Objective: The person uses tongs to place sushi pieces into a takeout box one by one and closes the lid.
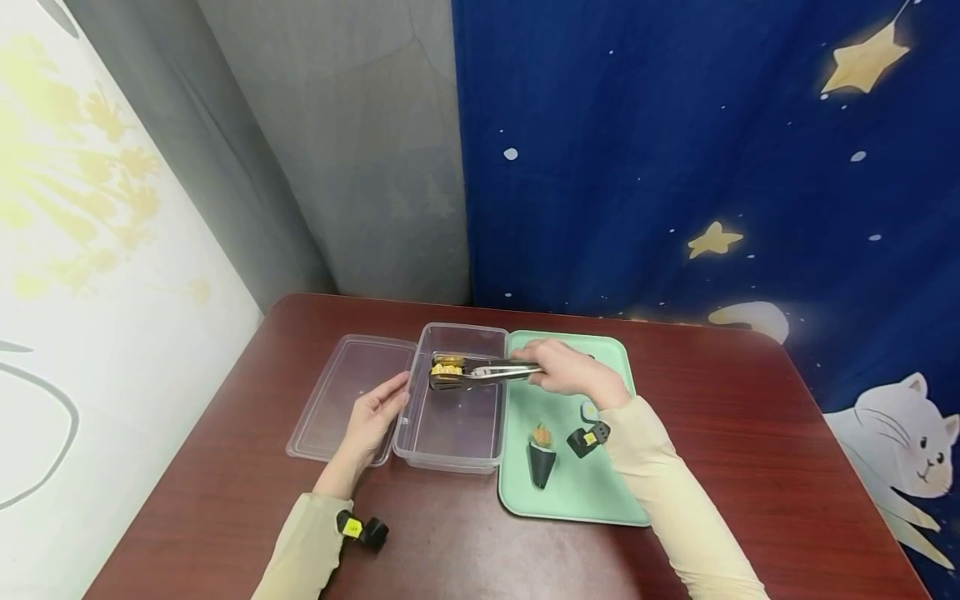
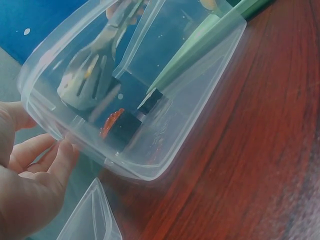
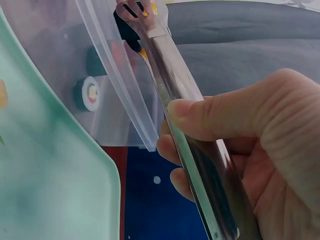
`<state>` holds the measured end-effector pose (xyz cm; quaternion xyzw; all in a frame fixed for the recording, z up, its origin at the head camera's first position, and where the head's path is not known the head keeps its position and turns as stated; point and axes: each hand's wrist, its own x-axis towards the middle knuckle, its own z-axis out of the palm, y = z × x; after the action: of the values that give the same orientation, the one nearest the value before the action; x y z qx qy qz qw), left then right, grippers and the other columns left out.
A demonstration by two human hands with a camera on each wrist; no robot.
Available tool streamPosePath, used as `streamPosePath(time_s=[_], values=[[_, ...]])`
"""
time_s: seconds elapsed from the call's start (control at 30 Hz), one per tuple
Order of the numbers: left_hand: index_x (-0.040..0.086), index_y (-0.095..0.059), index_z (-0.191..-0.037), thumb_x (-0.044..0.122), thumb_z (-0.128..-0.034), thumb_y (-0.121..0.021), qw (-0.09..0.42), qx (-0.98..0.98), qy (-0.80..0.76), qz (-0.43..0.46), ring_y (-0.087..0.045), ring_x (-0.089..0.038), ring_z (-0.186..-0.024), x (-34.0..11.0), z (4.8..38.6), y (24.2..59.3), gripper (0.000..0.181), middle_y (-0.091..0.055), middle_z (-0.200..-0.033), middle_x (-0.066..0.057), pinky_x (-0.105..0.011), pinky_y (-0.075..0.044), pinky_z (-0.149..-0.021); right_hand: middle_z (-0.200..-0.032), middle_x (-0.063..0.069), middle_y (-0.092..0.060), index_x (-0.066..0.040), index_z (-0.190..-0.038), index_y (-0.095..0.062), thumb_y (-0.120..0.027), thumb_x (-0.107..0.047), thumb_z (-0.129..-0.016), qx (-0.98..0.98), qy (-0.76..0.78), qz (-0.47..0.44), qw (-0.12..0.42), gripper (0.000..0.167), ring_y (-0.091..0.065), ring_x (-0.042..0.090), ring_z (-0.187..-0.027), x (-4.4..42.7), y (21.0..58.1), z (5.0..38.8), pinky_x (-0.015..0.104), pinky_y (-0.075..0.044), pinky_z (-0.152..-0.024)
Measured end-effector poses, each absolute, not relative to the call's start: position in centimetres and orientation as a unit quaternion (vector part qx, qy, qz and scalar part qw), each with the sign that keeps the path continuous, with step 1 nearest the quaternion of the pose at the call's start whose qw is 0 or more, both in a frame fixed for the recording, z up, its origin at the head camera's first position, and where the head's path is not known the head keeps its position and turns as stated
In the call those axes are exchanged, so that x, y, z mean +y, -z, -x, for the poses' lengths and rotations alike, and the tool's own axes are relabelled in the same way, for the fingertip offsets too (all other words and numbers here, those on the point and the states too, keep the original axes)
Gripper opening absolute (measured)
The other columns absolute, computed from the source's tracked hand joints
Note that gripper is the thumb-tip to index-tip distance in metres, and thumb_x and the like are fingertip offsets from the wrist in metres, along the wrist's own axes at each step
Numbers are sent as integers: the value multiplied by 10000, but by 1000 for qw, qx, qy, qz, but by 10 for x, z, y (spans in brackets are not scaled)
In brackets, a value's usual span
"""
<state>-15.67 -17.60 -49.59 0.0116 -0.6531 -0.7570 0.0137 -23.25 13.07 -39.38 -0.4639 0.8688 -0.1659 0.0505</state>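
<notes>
My right hand point(image 1: 566, 369) grips metal tongs point(image 1: 498, 371) point(image 3: 180, 95) over the clear container point(image 1: 457, 433). Between the tong heads is a yellow-topped piece point(image 1: 447, 369). With its fingers fairly straight, my left hand point(image 1: 371, 421) point(image 2: 37, 175) touches the container's left outer wall. Inside the container, the left wrist view shows a dark-wrapped piece with red-orange topping point(image 2: 114, 122) and a smaller dark piece point(image 2: 150, 102). A round white-faced roll point(image 3: 91, 94) appears through the container wall in the right wrist view.
On the mint-green tray point(image 1: 573, 500), right of the container, lie a dark cone with tan filling point(image 1: 542, 462) and a small pale-and-dark piece point(image 1: 590, 411) beside my right wrist. The clear lid point(image 1: 330, 417) lies left of the container, under my left hand. Curtains hang behind the table.
</notes>
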Motion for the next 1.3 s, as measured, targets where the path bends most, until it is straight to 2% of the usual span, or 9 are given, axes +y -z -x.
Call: streamPosePath(time_s=[0.13,0.27,0.73,1.0,1.17,1.3], values=[[-142,-426,-1313,-79,-903,-520,11,-654,756,-13,-541,-109,-1147,-176,157,496,424,-432,-1347,-284,-158,-455,-915,-861,43,-621,-24,-1099,-650,-615,82,-762,869,153,467,61,355,-514,163,-744,125,394,232,271,-471,-660],[-141,-428,-1312,-81,-903,-519,10,-657,754,-13,-507,-192,-1189,-176,157,495,423,-433,-1346,-286,-156,-459,-910,-930,85,-648,0,-1115,-648,-613,95,-746,870,137,469,65,383,-569,192,-818,119,391,230,313,-509,-730],[-139,-431,-1311,-83,-901,-520,12,-659,752,-14,-498,-230,-1196,-175,158,493,423,-438,-1336,-292,-159,-470,-895,-1063,142,-653,26,-1166,-629,-598,101,-757,886,86,447,83,416,-611,236,-957,102,388,229,342,-528,-823],[-131,-435,-1315,-72,-907,-521,10,-663,749,-16,-554,-124,-1130,-176,158,494,421,-445,-1335,-286,-154,-480,-877,-1115,161,-646,28,-1188,-617,-571,105,-779,898,76,417,118,419,-610,256,-1012,95,385,227,349,-524,-857],[-133,-431,-1315,-82,-905,-514,11,-658,753,-16,-558,-142,-1127,-176,157,494,422,-442,-1333,-292,-159,-480,-881,-1123,154,-643,26,-1186,-620,-578,101,-781,898,75,416,119,413,-609,250,-1006,96,385,225,347,-525,-850],[-139,-434,-1309,-85,-903,-517,15,-659,752,-14,-581,-73,-1075,-175,156,495,418,-444,-1326,-300,-156,-479,-879,-1110,155,-641,31,-1188,-618,-578,102,-768,896,82,422,111,428,-603,255,-1008,98,384,224,348,-525,-846]])
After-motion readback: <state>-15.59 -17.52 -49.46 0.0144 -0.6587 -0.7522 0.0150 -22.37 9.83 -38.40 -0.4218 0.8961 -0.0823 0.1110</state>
